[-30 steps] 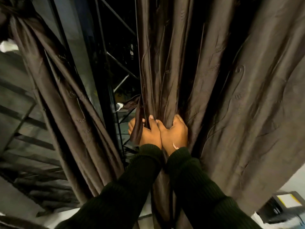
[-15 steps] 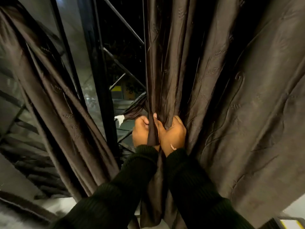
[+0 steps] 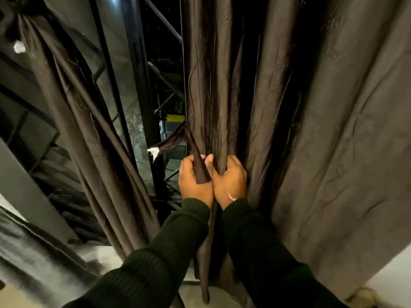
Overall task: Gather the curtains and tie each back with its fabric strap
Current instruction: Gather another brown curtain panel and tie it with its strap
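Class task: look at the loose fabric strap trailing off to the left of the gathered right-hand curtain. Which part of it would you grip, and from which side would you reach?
Probably grip the fabric strap just short of its white-tagged free end, reaching from the left on the window side. That end hangs clear in open space. Nearer the right curtain the strap runs under the left hand, while the right hand grips the folds.

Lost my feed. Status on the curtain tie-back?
Left hand grips strap. Right hand grips gathered curtain. Not tied. Nothing in the way.
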